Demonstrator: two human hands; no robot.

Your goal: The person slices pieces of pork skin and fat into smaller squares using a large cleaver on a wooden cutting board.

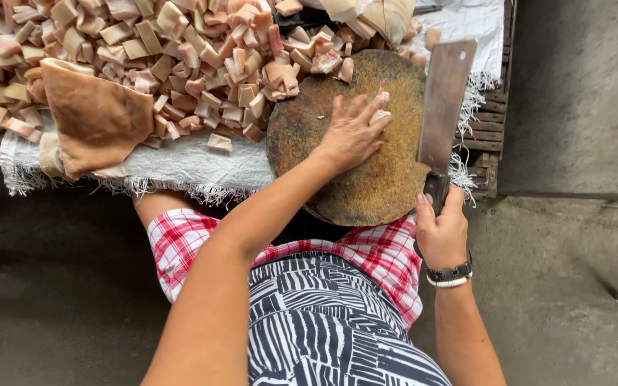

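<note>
A round, worn wooden chopping block (366, 179) lies on a white woven cloth (180, 161) in front of me. My left hand (350, 132) rests flat on the block, fingers spread, with a small pale meat piece (379, 114) under its fingertips. My right hand (440, 232) grips the handle of a broad steel cleaver (445, 104), whose blade stands over the block's right edge. A big heap of cut pork pieces (180, 57) covers the cloth to the left and behind the block. A large uncut slab of pork skin (94, 114) lies at the heap's left front.
The cloth lies on a low wooden slatted platform (491, 136). Bare concrete floor (581, 107) surrounds it on the right and below. A plastic bag (373, 14) sits behind the block. My lap in red checked and black-and-white cloth (323, 314) is beneath the block.
</note>
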